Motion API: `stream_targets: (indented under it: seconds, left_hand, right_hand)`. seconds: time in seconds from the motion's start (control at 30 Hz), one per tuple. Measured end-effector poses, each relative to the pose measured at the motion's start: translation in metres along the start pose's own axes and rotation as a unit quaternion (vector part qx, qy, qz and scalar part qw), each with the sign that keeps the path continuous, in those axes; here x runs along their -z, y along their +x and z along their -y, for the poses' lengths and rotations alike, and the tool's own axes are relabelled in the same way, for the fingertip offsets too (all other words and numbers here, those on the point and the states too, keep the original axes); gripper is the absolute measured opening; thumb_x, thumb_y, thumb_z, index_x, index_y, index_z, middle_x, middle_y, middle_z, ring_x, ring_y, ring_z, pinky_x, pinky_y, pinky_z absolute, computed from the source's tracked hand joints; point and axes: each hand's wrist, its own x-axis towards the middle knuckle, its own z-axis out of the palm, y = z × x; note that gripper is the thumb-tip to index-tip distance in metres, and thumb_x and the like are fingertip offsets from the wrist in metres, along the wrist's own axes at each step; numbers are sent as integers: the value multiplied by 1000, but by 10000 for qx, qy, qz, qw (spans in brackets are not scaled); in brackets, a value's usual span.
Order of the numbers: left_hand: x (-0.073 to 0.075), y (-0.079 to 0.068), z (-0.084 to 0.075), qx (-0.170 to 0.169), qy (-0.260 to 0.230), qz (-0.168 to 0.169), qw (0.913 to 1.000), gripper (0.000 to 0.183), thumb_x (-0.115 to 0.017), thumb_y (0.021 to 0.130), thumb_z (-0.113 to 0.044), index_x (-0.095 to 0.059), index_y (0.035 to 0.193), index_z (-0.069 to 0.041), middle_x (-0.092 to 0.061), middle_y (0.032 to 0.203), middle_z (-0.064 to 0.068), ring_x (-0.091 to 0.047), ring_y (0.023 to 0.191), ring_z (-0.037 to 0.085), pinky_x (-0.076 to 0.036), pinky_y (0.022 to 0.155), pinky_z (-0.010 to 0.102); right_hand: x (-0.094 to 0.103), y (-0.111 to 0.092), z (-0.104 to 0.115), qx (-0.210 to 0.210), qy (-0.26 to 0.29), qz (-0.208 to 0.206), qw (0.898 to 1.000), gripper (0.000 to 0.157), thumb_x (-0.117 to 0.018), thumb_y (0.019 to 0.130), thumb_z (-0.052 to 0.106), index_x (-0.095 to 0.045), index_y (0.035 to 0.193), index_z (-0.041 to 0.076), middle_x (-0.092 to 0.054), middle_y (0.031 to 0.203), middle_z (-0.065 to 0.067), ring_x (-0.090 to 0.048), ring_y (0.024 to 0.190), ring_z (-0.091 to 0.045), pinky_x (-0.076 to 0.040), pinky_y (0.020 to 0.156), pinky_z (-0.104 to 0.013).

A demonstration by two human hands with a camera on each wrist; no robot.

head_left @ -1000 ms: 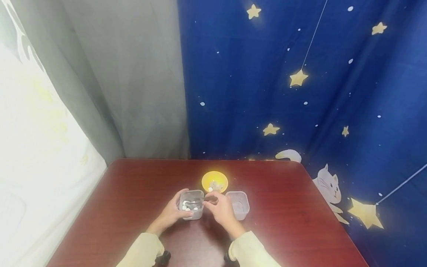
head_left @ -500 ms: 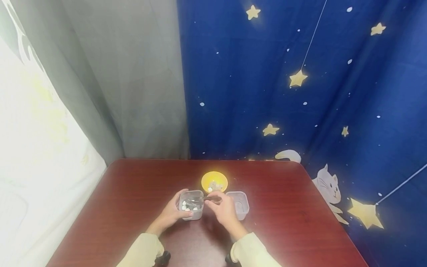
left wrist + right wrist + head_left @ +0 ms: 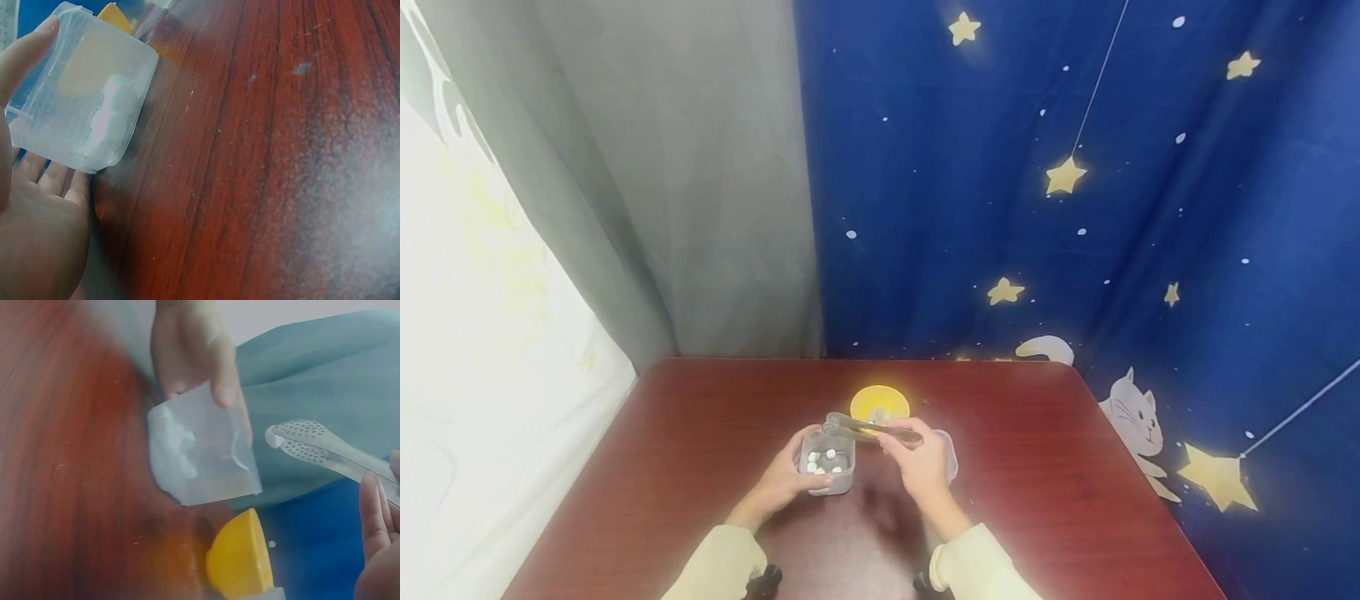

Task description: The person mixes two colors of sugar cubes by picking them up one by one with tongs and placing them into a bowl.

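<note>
My left hand (image 3: 782,479) grips a clear plastic container (image 3: 833,487), thumb on the near side. Several small white pieces (image 3: 112,119) lie in its bottom. Perforated metal tongs (image 3: 331,451) are pinched in my right hand (image 3: 927,471), their heads raised above the container's far rim. The right wrist view has one small white piece (image 3: 270,436) at the tongs' tips. Just beyond stands a yellow bowl (image 3: 867,395) with some pale pieces in it, partly hidden behind the tongs and right hand.
A second clear container (image 3: 952,457) stands to the right, mostly covered by my right hand. All of it is on a dark red wooden table (image 3: 1030,517). Grey and blue curtains (image 3: 925,217) hang behind the table's far edge.
The tongs were down inside the held container; they have risen out over its far rim with a white piece. My right hand has moved right and slightly up. The left hand stays nearly still.
</note>
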Motion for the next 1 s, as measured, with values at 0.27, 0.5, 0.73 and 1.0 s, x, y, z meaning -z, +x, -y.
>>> stream_targets:
  seconds: [0.27,0.5,0.73,1.0]
  left_hand:
    - [0,-1,0,-58,12,-49,10000,94,-85,66,2,-36,146,-6,-52,129,25,-57,107,41,-52,87,39]
    - [0,-2,-2,-120,-121,43,9998,95,-85,67,2,-33,147,-6,-50,131,28,-55,108,44,-50,89,46]
    - [0,-2,-2,-49,68,-144,9999,94,-86,65,1,-38,146,-8,-52,129,23,-55,109,40,-48,91,48]
    - [-1,-3,-2,-92,144,-78,9998,93,-86,66,0,-37,145,-7,-52,129,24,-55,108,40,-50,89,45]
  right_hand:
    - [5,3,20,-278,-155,-667,9973,19,-78,78,1,-72,95,-1,-72,76,-13,-71,68,-24,-55,62,-26]
    - [13,13,24,142,400,-882,9952,21,-75,79,-4,-69,97,-10,-71,90,-22,-71,72,-29,-58,62,-34]
    - [18,24,30,446,537,-1009,9924,21,-74,80,-4,-68,99,-11,-70,94,-24,-71,73,-16,-57,67,-30]
    - [28,35,34,656,639,-1202,9885,25,-74,80,-6,-65,102,-14,-69,91,-26,-70,70,-20,-57,67,-31]
